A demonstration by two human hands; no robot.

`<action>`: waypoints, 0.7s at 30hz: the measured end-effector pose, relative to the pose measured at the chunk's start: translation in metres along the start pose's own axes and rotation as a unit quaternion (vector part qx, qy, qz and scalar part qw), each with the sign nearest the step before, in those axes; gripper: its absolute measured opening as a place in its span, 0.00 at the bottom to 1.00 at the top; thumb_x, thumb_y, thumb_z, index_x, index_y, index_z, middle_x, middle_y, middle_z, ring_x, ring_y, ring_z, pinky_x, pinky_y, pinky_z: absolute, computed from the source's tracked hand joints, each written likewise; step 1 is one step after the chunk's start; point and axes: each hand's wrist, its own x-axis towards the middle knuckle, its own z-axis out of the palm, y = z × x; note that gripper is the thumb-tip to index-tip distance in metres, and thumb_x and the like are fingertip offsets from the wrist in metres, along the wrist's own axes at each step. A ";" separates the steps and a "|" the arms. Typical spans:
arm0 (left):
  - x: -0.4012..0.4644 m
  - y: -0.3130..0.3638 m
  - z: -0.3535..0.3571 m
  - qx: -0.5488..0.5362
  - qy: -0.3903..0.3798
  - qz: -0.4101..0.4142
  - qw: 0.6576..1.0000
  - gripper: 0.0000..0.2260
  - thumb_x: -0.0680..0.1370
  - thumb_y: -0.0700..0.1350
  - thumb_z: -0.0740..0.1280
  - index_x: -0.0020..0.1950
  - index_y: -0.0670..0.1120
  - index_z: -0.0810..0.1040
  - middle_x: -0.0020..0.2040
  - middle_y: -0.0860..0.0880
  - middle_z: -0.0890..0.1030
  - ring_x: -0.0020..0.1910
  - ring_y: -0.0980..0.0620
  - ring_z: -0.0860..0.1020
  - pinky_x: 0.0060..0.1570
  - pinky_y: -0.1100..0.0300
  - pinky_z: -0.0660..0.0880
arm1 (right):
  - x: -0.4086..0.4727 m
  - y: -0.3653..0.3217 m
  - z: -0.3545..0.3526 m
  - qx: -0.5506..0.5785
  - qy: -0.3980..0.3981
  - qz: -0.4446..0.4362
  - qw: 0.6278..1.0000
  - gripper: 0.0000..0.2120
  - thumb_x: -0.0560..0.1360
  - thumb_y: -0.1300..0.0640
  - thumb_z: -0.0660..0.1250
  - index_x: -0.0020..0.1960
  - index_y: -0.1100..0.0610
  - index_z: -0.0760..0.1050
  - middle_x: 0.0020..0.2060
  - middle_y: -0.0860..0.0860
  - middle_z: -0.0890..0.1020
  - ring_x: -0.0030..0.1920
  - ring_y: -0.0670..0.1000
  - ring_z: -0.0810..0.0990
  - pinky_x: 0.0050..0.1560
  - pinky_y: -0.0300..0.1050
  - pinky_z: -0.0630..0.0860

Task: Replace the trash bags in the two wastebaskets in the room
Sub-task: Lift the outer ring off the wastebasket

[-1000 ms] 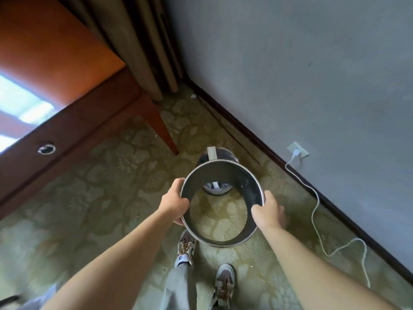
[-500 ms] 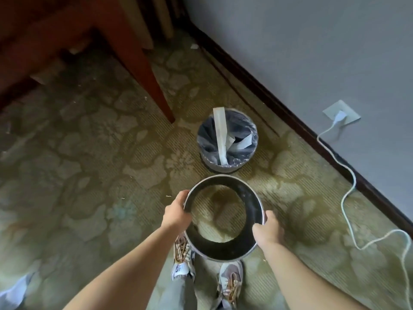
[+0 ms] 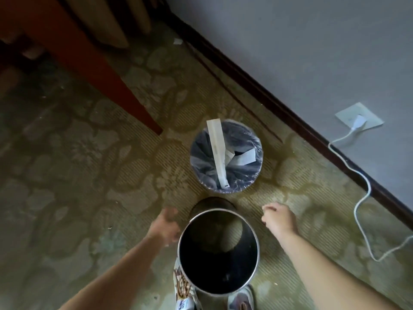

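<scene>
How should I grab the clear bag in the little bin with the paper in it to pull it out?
Take the clear bag where it folds over the rim of the wastebasket, pinching at two opposite sides, and come straight down from above. The bin stands upright with its mouth open, and the long paper strip leans inside, so gathering the edge should probably keep it in.

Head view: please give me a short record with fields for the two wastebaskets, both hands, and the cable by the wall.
lined wastebasket: on carpet, clear bag fitted, white paper strips inside
black metal outer shell: bottomless, no bag, stands near the shoes
left hand: beside the shell, blurred, holds nothing
right hand: beside the shell, holds nothing
white cable: plugged into wall socket, trails over carpet
</scene>
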 end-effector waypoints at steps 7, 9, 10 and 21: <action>0.088 0.107 -0.017 -0.099 0.079 0.075 0.989 0.15 0.81 0.51 0.60 0.66 0.48 0.73 0.61 0.41 0.77 0.56 0.41 0.77 0.61 0.45 0.74 | 0.085 -0.059 0.024 0.278 -0.033 0.056 0.958 0.25 0.79 0.42 0.59 0.73 0.50 0.66 0.72 0.55 0.69 0.68 0.59 0.72 0.68 0.55 0.69; 0.105 0.124 -0.010 -0.127 0.048 0.067 0.988 0.18 0.81 0.55 0.57 0.69 0.51 0.71 0.66 0.44 0.74 0.60 0.43 0.75 0.63 0.45 0.72 | 0.104 -0.056 0.035 0.320 -0.081 0.071 0.941 0.24 0.79 0.40 0.57 0.71 0.50 0.69 0.70 0.55 0.73 0.67 0.58 0.74 0.68 0.58 0.70; 0.112 0.129 -0.004 -0.150 0.027 0.058 0.987 0.17 0.81 0.54 0.57 0.68 0.51 0.72 0.66 0.44 0.74 0.59 0.44 0.74 0.62 0.47 0.73 | 0.109 -0.054 0.041 0.338 -0.105 0.069 0.933 0.22 0.80 0.42 0.55 0.67 0.51 0.74 0.64 0.56 0.78 0.63 0.58 0.78 0.66 0.60 0.72; 0.105 0.115 -0.004 -0.275 0.002 0.053 0.960 0.05 0.78 0.43 0.64 0.48 0.42 0.77 0.36 0.36 0.76 0.32 0.51 0.76 0.28 0.60 0.76 | 0.097 -0.034 0.020 0.444 -0.119 0.088 0.884 0.05 0.77 0.66 0.60 0.49 0.62 0.75 0.48 0.59 0.80 0.48 0.53 0.80 0.59 0.50 0.75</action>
